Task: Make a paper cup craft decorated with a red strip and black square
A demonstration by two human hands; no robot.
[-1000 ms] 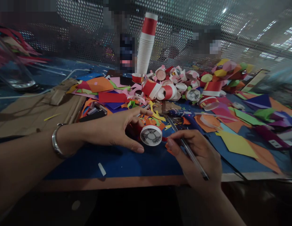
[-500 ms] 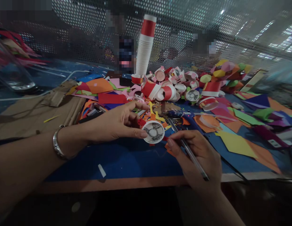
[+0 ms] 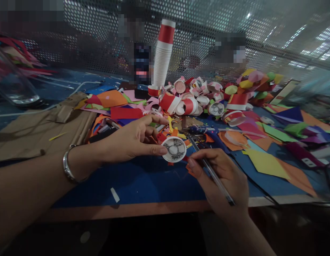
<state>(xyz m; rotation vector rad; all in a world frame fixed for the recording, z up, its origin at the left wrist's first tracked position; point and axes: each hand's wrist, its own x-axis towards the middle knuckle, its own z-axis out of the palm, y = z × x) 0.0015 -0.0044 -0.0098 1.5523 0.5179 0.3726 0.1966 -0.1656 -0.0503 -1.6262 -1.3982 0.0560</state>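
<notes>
My left hand [image 3: 139, 140] grips a round paper cup bottom [image 3: 174, 149] at its left rim, the thumb on its face and the index finger stretched out above. Dark pen lines fan out around a ring on its white face. Small red and orange paper tabs stick out from its edge. My right hand [image 3: 222, 174] is closed around a clear ballpoint pen [image 3: 214, 174], tip pointing up and left. Its thumb and forefinger also pinch a red paper tab [image 3: 186, 158] at the piece's right edge. Both hands are above the blue table [image 3: 154, 185].
Behind the hands lies a blue glue gun [image 3: 212, 132] among paper scraps. Farther back are a heap of cut cups [image 3: 190, 105] and a tall cup stack [image 3: 162, 60]. Cardboard [image 3: 47, 131] lies left, coloured paper [image 3: 268, 163] right. A white scrap [image 3: 115, 195] is near the front edge.
The round cup bottom has turned slightly between my fingers, so its drawn lines sit differently. Both hands and the pen stay almost where they were.
</notes>
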